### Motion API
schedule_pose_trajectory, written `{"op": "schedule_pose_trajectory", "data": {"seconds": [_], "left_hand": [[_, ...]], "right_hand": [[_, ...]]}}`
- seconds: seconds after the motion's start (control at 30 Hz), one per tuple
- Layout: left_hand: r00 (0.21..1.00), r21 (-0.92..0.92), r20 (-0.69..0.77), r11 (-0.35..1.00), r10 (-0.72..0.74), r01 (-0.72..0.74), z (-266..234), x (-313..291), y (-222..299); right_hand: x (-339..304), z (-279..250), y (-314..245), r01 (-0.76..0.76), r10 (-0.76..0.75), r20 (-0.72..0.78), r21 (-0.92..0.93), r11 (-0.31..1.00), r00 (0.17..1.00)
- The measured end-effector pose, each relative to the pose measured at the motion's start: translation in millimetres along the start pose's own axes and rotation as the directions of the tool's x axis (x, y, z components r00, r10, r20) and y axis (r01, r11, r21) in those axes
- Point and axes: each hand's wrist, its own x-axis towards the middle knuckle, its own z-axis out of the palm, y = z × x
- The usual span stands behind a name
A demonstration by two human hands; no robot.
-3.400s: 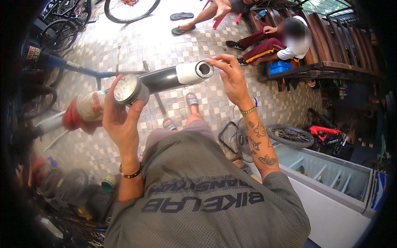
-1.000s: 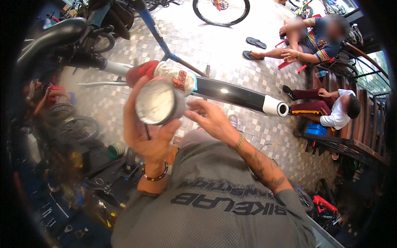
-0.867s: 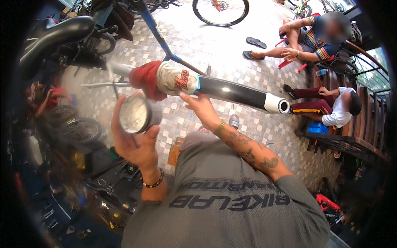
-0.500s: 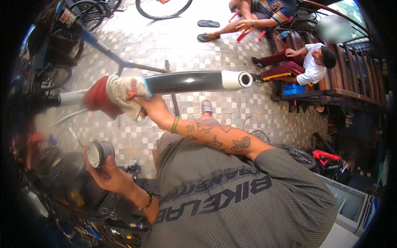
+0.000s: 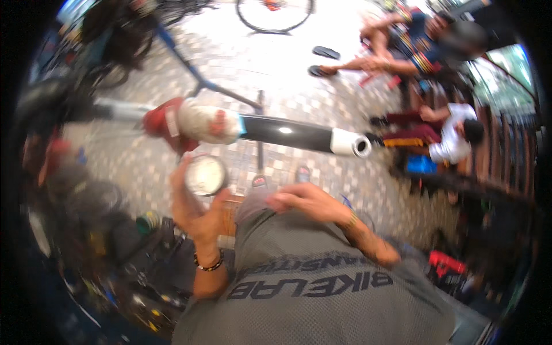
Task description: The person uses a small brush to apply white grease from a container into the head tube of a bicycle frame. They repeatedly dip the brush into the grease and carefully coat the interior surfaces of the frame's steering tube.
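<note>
My left hand [image 5: 198, 215] is wrapped round a round tub [image 5: 206, 175] with a pale, cream-coloured top, held upright just below a bicycle frame. Whether that top is a lid or the contents I cannot tell. The frame's glossy black tube [image 5: 287, 132] ends at the right in a white head tube [image 5: 351, 142]. A cream and red cloth [image 5: 210, 122] lies draped around the tube with no hand on it. In front of my shirt is my right hand [image 5: 305, 201], away from the frame; its fingers are smeared by motion.
A blue stand [image 5: 198, 75] stands behind the frame. Two people sit at the right, one on a wooden bench [image 5: 500, 149], with a blue box [image 5: 421, 164] beside. Tools [image 5: 149, 310] crowd the lower left. A bicycle wheel [image 5: 276, 29] stands at the far side.
My right hand has let go of the cloth and drawn back to my shirt. My left hand has brought the tub up and to the right, closer to the frame. The whole view has shifted.
</note>
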Motion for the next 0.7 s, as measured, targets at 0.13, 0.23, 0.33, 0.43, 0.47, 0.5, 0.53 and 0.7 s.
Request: {"op": "schedule_pose_trajectory", "data": {"seconds": [0.13,0.23,0.33,0.43,0.47,0.5,0.53,0.7], "left_hand": [[0.996,0.098,-0.063,0.994,0.058,-0.051,25.5,-24.1,34.8],[0.987,0.219,-0.146,0.975,0.065,-0.032,52.0,-48.2,53.1],[0.925,0.241,-0.378,0.968,0.021,0.076,68.7,-86.2,48.2],[0.763,0.388,-0.647,0.863,0.006,0.322,47.1,-154.8,41.6],[0.633,0.367,-0.774,0.795,-0.027,0.483,40.8,-193.1,30.1],[0.559,0.416,-0.827,0.728,0.054,0.545,18.6,-223.8,32.3],[0.486,0.454,-0.861,0.652,0.148,0.607,-10.9,-253.2,36.6],[0.354,0.418,-0.891,0.209,0.284,0.884,-182.3,-381.0,52.4]], "right_hand": [[-63.5,-18.2,-32.5,0.233,-0.214,-0.133,0.144,0.962,0.968],[-83.6,-54.1,-31.6,0.322,-0.329,0.046,0.111,0.94,0.943],[-88.8,-66.1,-12.1,0.187,-0.199,0.166,0.085,0.979,0.966],[-94.6,-82.3,11.6,0.033,-0.025,0.335,-0.018,0.999,0.942],[-92.2,-95.9,16.7,-0.009,0.036,0.405,-0.068,0.998,0.914],[-91.1,-99.7,19.8,-0.023,0.07,0.421,-0.115,0.993,0.905],[-88.0,-101.1,21.7,-0.031,0.098,0.436,-0.16,0.987,0.895],[-75.5,-70.8,7.4,0.085,0.065,0.472,-0.291,0.953,0.879]]}}
